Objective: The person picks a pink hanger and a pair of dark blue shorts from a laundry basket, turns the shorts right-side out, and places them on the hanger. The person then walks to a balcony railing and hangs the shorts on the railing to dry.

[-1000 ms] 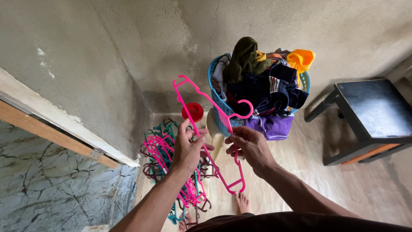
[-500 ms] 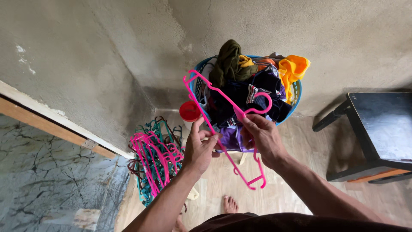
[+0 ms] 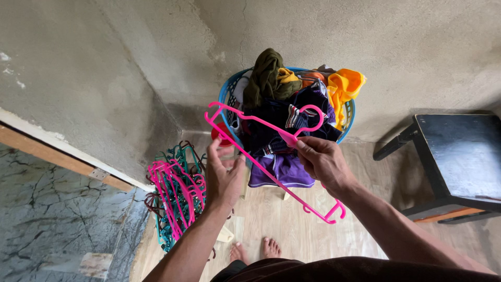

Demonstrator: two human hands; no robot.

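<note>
Since a moment ago the left hand (image 3: 222, 175) has let go and hangs open just below the pink hanger (image 3: 261, 167), which the right hand (image 3: 322, 162) pinches near its hook, long axis slanting upper-left to lower-right before the laundry basket (image 3: 228, 94).

Light wooden plank floor (image 3: 313, 230), meeting rough plastered walls at a corner. On it: a tangled heap of pink, teal and dark plastic hangers (image 3: 175, 196) by the left wall, a pale stool (image 3: 245, 180) carrying a blue laundry basket (image 3: 227, 96), a black low table (image 3: 454, 162) at right. Bare feet (image 3: 255, 250) stand near the lower edge.
</note>
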